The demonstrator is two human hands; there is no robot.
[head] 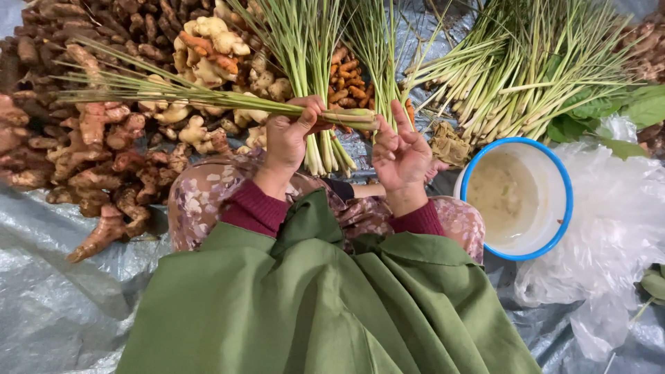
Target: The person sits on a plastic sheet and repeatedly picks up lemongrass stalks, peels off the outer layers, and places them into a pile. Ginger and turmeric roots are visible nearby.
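Lemongrass bundle (208,93), a slim sheaf of pale green stalks with a whitish butt end, lies crosswise at chest height over the lap, leaf tips trailing out to the person's left across the root piles. Left hand (291,135) closed around the sheaf near its butt, thumb laid on top. Right hand (402,156) held open, palm toward the camera, fingers spread and raised just beside the butt end; it may be touching the cut tips, but the view is too poor there to say. Below the hands: green cloth garment (325,298) over floral trousers (201,201). Around: reddish-brown knobbly galangal roots (83,152) heaped at left, pale tan ginger pieces (208,41) beyond, small orange turmeric fingers (346,76) behind the hands, loose lemongrass stalks (512,83) fanned at upper right. White plastic bucket with blue rim (516,197) stands just right of the knee, clear plastic sheeting (609,228) beside it, grey tarpaulin (55,305) underneath all. Risk as judged: one-handed grip on a long, front-heavy sheaf could let stalks slide out or splay; the trailing tips might snag on the roots.
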